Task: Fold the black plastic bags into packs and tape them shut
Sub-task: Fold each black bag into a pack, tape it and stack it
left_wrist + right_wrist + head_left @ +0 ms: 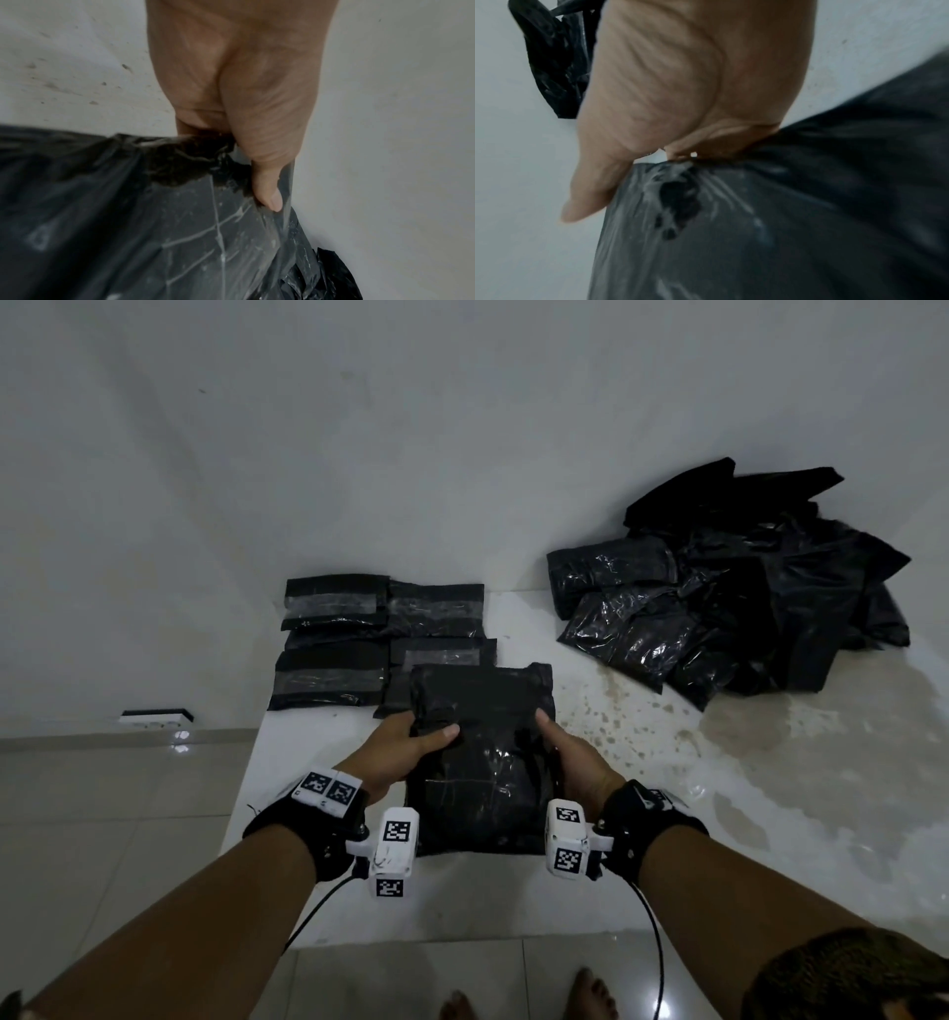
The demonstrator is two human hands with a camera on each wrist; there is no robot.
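No readable text anywhere; the wrist camera units [394, 851] bear only square coded markers.

Five taped packs [334, 608], two hands [398, 749]

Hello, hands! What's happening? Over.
Both hands, left and right, hold one bag by its sides. No tape on it. Taped packs just beyond.

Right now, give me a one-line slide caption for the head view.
Left hand and right hand grip a folded black plastic bag pack between taped black packs and loose black bags.
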